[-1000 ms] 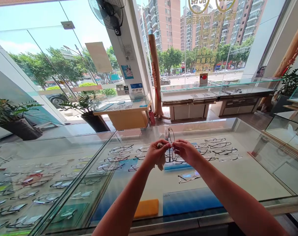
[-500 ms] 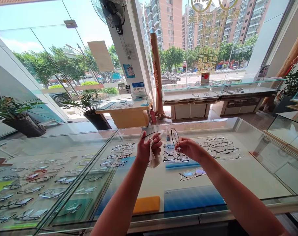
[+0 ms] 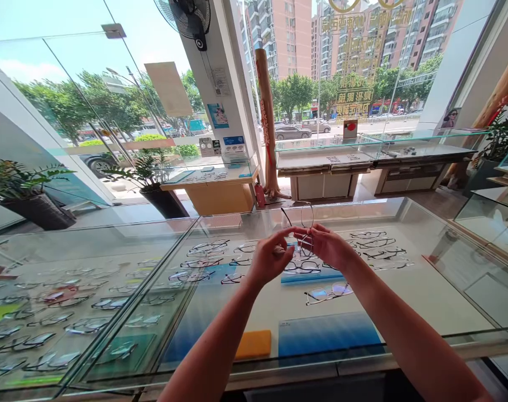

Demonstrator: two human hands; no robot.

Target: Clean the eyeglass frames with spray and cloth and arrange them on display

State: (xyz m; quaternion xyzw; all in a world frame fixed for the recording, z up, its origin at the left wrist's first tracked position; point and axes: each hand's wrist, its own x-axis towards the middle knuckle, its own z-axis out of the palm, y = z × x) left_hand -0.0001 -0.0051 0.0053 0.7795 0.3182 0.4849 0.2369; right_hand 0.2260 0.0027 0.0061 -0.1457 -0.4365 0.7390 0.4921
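Upright above the glass display case, a pair of thin-framed eyeglasses is held by my right hand, its fingers closed on the frame. My left hand is bent in beside it, index finger stretched to the frame and thumb curled below. A small pale bit of cleaning cloth shows within the left fingers; most of it is hidden. Beneath the glass, dark-rimmed eyeglasses rest on a blue board, and eyeglasses with bluish lenses lie nearer to me.
Under the glass are an orange case, a blue gradient board and several rows of eyeglasses. A second glass case adjoins on the left. Beyond stand a potted plant, a tree-trunk post and further showcases.
My left hand has moved right and turned over, coming up to the eyeglasses. The cloth that hung from it is now mostly hidden. The eyeglasses in my right hand have turned.
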